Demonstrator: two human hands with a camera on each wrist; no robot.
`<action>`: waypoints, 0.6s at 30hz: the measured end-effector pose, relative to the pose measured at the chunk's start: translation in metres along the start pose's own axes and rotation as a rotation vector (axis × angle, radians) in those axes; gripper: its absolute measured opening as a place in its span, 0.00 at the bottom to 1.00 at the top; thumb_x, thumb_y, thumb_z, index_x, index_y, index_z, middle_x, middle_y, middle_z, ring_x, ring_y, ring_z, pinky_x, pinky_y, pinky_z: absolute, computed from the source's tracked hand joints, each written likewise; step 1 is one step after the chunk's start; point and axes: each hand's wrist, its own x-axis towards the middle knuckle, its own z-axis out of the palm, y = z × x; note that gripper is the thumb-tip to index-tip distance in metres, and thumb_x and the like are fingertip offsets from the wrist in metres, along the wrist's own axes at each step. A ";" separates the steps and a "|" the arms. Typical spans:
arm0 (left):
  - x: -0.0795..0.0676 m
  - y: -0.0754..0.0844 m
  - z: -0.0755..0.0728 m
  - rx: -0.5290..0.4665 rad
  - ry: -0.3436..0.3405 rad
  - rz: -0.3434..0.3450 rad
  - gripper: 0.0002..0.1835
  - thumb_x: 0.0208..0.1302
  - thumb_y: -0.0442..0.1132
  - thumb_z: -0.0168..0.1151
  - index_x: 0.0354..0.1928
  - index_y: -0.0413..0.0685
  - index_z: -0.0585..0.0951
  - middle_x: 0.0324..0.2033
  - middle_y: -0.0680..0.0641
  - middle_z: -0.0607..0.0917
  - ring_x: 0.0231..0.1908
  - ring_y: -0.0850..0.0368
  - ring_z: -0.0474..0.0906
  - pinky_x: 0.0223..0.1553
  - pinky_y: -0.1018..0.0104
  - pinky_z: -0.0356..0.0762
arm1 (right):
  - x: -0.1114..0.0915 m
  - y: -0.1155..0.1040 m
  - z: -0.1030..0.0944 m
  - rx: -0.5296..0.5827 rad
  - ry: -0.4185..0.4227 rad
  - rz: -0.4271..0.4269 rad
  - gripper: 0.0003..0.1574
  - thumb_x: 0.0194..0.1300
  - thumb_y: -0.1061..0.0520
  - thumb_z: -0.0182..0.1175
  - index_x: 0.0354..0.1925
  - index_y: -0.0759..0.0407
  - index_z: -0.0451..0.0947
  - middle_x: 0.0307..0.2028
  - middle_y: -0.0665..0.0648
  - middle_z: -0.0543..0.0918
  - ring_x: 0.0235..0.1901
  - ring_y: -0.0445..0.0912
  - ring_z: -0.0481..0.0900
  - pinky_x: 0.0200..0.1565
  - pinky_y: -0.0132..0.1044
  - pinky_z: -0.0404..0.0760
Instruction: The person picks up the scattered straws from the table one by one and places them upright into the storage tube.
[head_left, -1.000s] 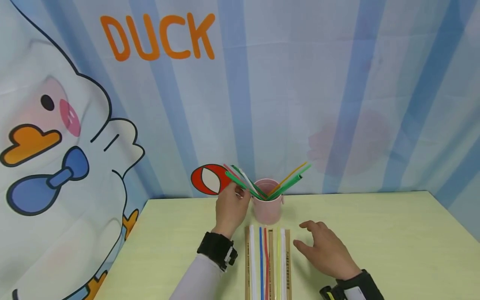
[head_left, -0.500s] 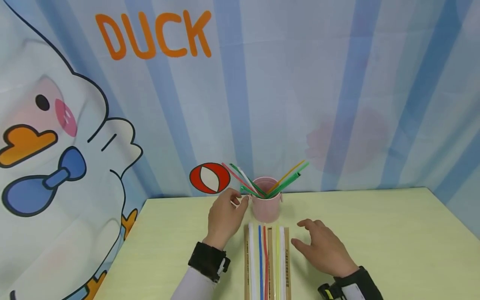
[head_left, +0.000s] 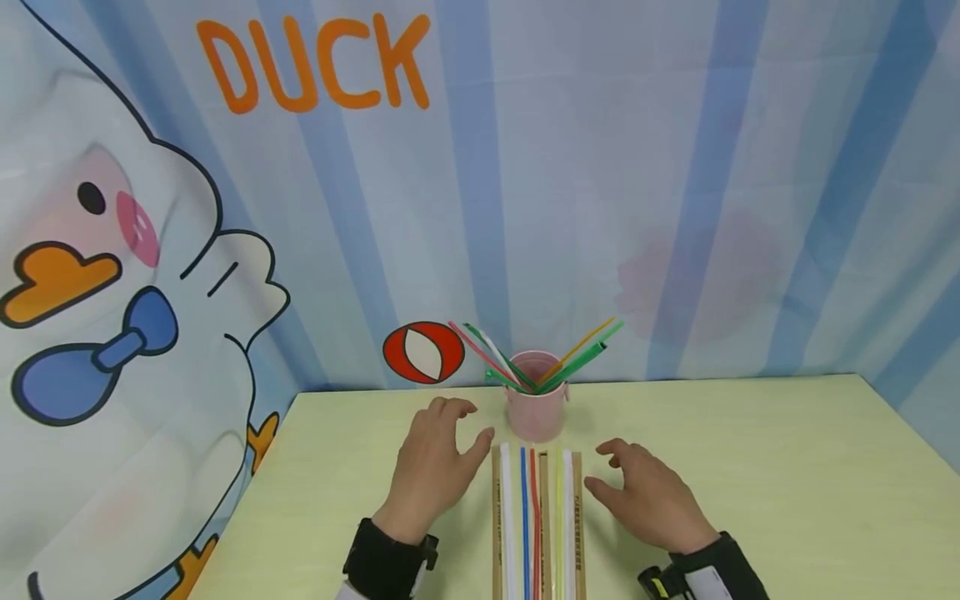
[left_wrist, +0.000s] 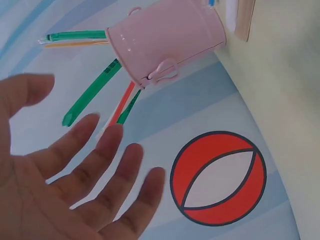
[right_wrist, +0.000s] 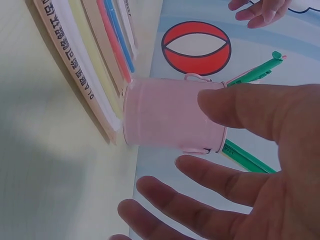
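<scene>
A small pink bucket (head_left: 537, 418) stands on the table, holding several drinking straws: green straws (head_left: 573, 371), an orange straw (head_left: 588, 343), a red-pink one and a white one. My left hand (head_left: 429, 467) is held left of the bucket, fingers apart and holding nothing. My right hand (head_left: 651, 498) is to the right of a row of straws, its fingers loosely bent around empty air. That row lies lengthwise before the bucket: paper-wrapped straws (head_left: 578, 517), white ones (head_left: 507, 517), a blue straw (head_left: 525, 517), a red straw (head_left: 536, 525) and a yellow straw (head_left: 559, 517).
Behind the pale yellow table (head_left: 787, 467) hangs a blue striped cloth (head_left: 570, 167) printed with a duck (head_left: 97, 283), orange lettering and a red-and-white ball (head_left: 423, 352). The cloth meets the table's far edge close behind the bucket.
A second ago my left hand was pinching a green straw at the bucket's left rim. It has released the straw, which now sits lower, and drawn back leftward. The right hand has hardly moved.
</scene>
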 end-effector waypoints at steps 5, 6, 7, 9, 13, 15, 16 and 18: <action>-0.009 -0.001 -0.008 0.043 -0.105 0.040 0.24 0.62 0.57 0.59 0.53 0.50 0.76 0.49 0.47 0.78 0.50 0.48 0.69 0.47 0.50 0.75 | 0.000 -0.002 0.004 -0.013 -0.021 0.032 0.26 0.60 0.43 0.62 0.51 0.56 0.75 0.41 0.58 0.83 0.34 0.45 0.77 0.32 0.45 0.77; -0.010 -0.001 -0.009 0.046 -0.127 0.044 0.25 0.62 0.57 0.59 0.54 0.50 0.76 0.50 0.46 0.78 0.51 0.47 0.69 0.48 0.48 0.75 | 0.000 -0.003 0.006 -0.016 -0.026 0.040 0.25 0.60 0.44 0.63 0.50 0.56 0.75 0.39 0.58 0.83 0.33 0.45 0.77 0.31 0.45 0.77; -0.012 -0.001 -0.010 0.047 -0.148 0.047 0.25 0.62 0.57 0.59 0.54 0.50 0.76 0.51 0.46 0.77 0.52 0.46 0.68 0.48 0.47 0.74 | 0.000 -0.004 0.007 -0.021 -0.032 0.047 0.24 0.59 0.44 0.64 0.48 0.56 0.76 0.38 0.57 0.83 0.31 0.44 0.77 0.30 0.44 0.77; -0.014 -0.001 -0.012 0.048 -0.184 0.055 0.26 0.62 0.58 0.59 0.55 0.50 0.75 0.52 0.46 0.77 0.54 0.45 0.68 0.48 0.45 0.74 | 0.001 -0.005 0.011 -0.029 -0.044 0.061 0.22 0.57 0.45 0.65 0.46 0.55 0.76 0.35 0.56 0.82 0.29 0.44 0.76 0.28 0.43 0.76; -0.016 -0.004 -0.011 0.047 -0.230 0.063 0.26 0.63 0.58 0.58 0.56 0.51 0.75 0.52 0.47 0.76 0.55 0.44 0.68 0.49 0.44 0.73 | 0.000 -0.008 0.018 -0.039 -0.074 0.084 0.19 0.55 0.47 0.67 0.40 0.55 0.75 0.29 0.54 0.79 0.24 0.43 0.72 0.24 0.41 0.73; -0.017 -0.005 -0.011 0.046 -0.238 0.067 0.26 0.64 0.58 0.57 0.57 0.51 0.74 0.52 0.47 0.76 0.55 0.44 0.67 0.50 0.44 0.73 | 0.001 -0.009 0.021 -0.045 -0.091 0.089 0.18 0.54 0.48 0.68 0.38 0.54 0.74 0.26 0.52 0.77 0.22 0.44 0.70 0.22 0.40 0.70; -0.017 -0.006 -0.011 0.045 -0.238 0.069 0.26 0.64 0.58 0.57 0.57 0.51 0.74 0.52 0.47 0.76 0.55 0.44 0.67 0.50 0.44 0.72 | 0.001 -0.010 0.023 -0.049 -0.099 0.090 0.17 0.54 0.48 0.68 0.36 0.54 0.74 0.24 0.52 0.76 0.21 0.44 0.69 0.22 0.39 0.69; -0.017 -0.008 -0.010 0.049 -0.232 0.074 0.26 0.64 0.58 0.58 0.57 0.50 0.74 0.52 0.47 0.76 0.55 0.44 0.68 0.50 0.44 0.72 | 0.001 -0.011 0.026 -0.058 -0.112 0.089 0.16 0.53 0.49 0.68 0.34 0.54 0.73 0.22 0.51 0.75 0.20 0.45 0.69 0.21 0.38 0.67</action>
